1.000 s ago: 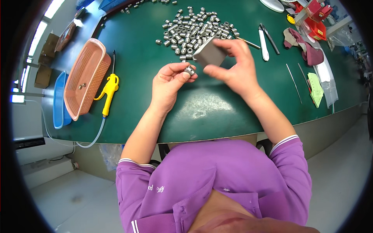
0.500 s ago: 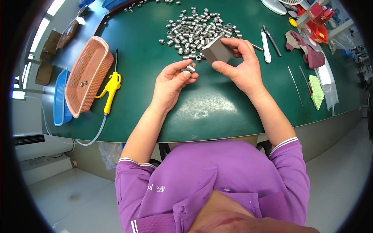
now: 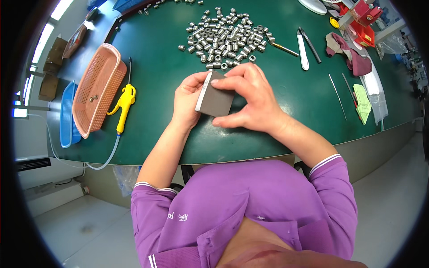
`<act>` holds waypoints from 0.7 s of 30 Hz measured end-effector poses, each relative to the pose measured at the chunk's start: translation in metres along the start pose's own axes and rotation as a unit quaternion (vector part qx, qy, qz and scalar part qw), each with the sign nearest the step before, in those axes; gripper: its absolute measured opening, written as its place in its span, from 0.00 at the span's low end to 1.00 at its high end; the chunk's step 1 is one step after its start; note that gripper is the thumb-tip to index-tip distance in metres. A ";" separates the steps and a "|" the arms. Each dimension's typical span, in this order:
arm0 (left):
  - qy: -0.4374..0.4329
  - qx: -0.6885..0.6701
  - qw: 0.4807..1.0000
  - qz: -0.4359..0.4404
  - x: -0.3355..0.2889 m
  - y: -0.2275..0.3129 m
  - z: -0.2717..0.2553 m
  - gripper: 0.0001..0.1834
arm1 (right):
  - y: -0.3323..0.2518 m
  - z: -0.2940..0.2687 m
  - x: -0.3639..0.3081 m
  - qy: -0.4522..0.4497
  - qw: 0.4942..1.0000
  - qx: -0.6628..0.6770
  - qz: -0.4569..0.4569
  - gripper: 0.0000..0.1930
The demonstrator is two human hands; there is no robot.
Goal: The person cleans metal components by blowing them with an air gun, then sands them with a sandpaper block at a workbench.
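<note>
My right hand grips a dark grey rectangular block with a pale side, thumb at its near edge and fingers over the far part. The block is tilted in front of my left hand, hiding most of those fingertips. Half a second ago my left hand pinched a small metal sleeve; its fingers are still curled, but the sleeve is now hidden behind the block. Beyond both hands lies a heap of small shiny metal sleeves on the green table.
At left stand a pink basket with a few sleeves and a blue basket, beside a yellow air gun with a hose. To the right lie a white-handled cutter, a brass-coloured rod, a thin rod, a cloth and green paper.
My right hand has brought the block left and nearer to me, from beside the heap to in front of my left hand. This uncovers the brass-coloured rod and covers the sleeve.
</note>
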State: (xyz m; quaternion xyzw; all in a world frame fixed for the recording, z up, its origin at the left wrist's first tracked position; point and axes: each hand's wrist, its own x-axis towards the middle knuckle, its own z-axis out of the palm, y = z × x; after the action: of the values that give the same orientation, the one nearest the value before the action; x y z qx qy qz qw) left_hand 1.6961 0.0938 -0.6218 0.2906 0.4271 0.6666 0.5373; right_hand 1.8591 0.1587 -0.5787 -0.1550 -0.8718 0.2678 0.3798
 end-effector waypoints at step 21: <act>-0.041 -0.023 0.998 -0.030 -0.001 0.007 0.004 0.14 | 0.038 -0.015 0.004 0.109 0.986 -0.003 0.122 0.29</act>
State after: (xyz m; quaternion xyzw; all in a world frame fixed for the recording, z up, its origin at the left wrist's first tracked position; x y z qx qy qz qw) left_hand 1.6970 0.0937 -0.6138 0.2923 0.3981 0.6474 0.5805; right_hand 1.8704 0.1965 -0.5905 -0.2899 -0.8005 0.2907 0.4366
